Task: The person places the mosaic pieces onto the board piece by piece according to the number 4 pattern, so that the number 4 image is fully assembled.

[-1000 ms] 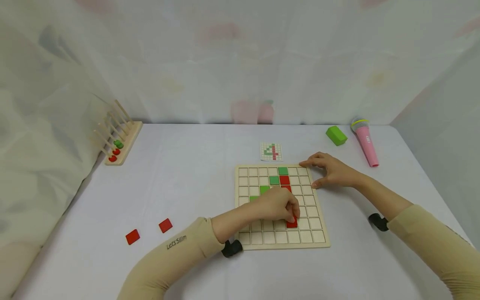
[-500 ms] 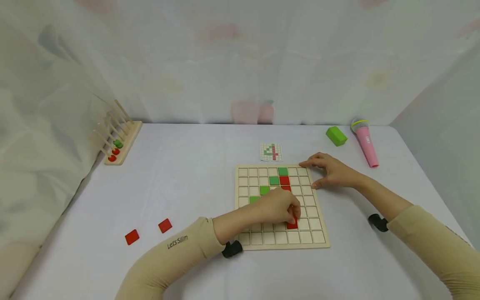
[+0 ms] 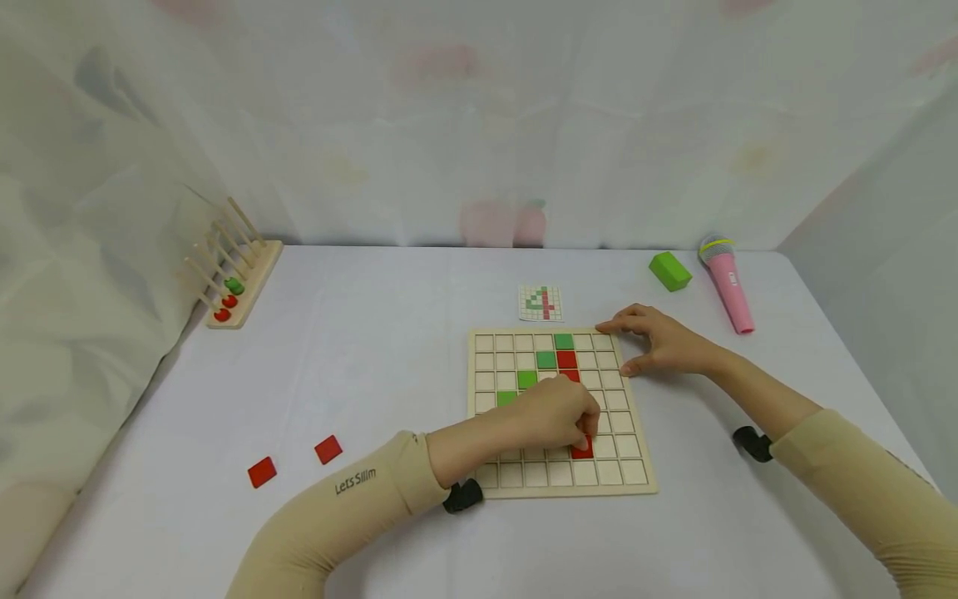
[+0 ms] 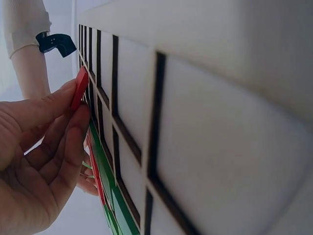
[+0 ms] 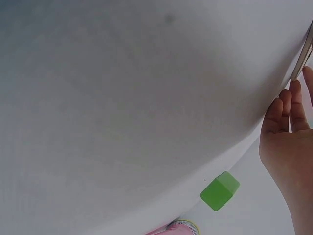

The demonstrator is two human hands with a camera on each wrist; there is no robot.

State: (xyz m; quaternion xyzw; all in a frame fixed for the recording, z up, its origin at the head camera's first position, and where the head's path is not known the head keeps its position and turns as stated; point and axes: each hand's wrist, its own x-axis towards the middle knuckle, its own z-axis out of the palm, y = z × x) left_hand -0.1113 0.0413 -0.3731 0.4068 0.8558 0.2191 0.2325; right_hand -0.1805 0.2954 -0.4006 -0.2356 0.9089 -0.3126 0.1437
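Note:
My left hand (image 3: 552, 413) is over the lower middle of a pale wooden grid board (image 3: 535, 475), pinching a red square tile (image 3: 582, 449) between thumb and fingers. In the left wrist view this tile (image 4: 80, 87) stands on edge at the board's surface. Green tiles (image 3: 545, 360) and red tiles (image 3: 566, 359) lie in the upper cells; the left hand covers part of the grid. At the board's upper right corner, my right hand (image 3: 662, 339) touches the edge with spread fingers and thumb. Two loose red tiles (image 3: 328, 449) lie left of the board.
A small printed grid card (image 3: 540, 304) lies behind the board. Farther right are a green block (image 3: 670, 271) and a pink microphone (image 3: 729, 287). A wooden peg rack (image 3: 250, 283) with red and green beads stands at the back left.
My left hand and the red tile have barely shifted within the same part of the board. The right hand stays at the board's corner.

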